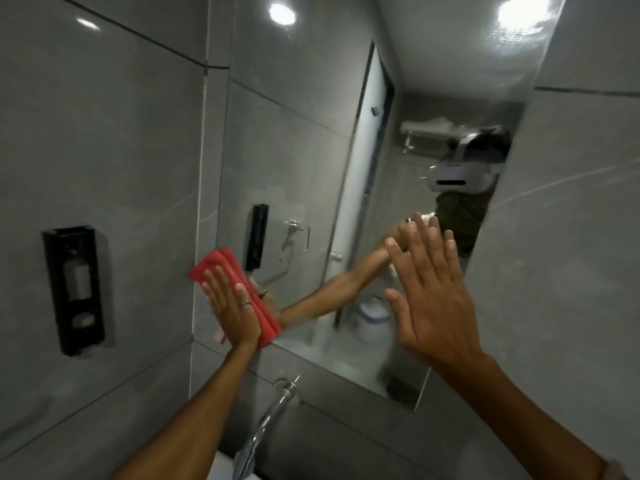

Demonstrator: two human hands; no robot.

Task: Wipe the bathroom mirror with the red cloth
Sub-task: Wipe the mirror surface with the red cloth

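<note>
The bathroom mirror point(298, 140) fills the middle of the grey tiled wall and reflects the room, a door and my own arms. My left hand point(232, 308) presses a folded red cloth point(221, 265) flat against the mirror's lower left corner, fingers spread over it, with a ring on one finger. My right hand point(429, 289) rests flat and open on the glass near the mirror's lower right edge, fingers apart and pointing up, with nothing in it.
A black soap dispenser point(74, 289) is mounted on the tiles left of the mirror. A chrome tap point(266, 420) sticks out of the wall below the mirror, above a white basin edge point(221, 467). Grey tiles surround everything.
</note>
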